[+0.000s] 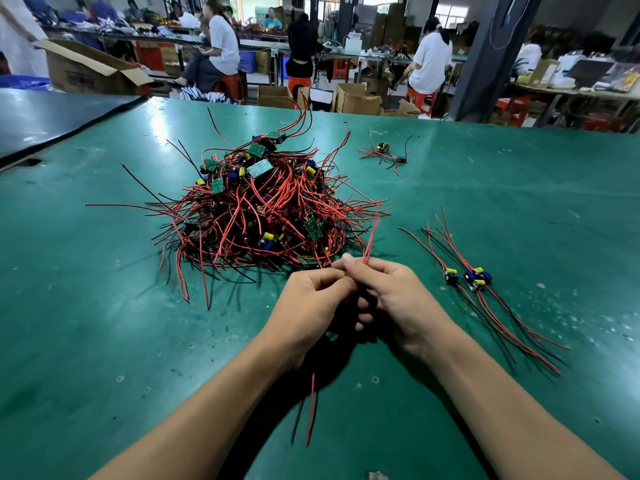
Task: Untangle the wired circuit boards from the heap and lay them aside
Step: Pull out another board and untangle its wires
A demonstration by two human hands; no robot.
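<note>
Assembly workshop, green workbench [485,188], seated workers [223,43], cartons [356,98]

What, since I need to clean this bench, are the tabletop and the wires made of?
The tabletop: probably a green rubber or vinyl mat, semi-gloss; it shows soft glare and scuffs. The wires: likely flexible plastic insulation, red and black, smooth; they bend in loose curves.

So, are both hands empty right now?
No, the left hand and the right hand both pinch red and black wires just in front of the heap.
</note>
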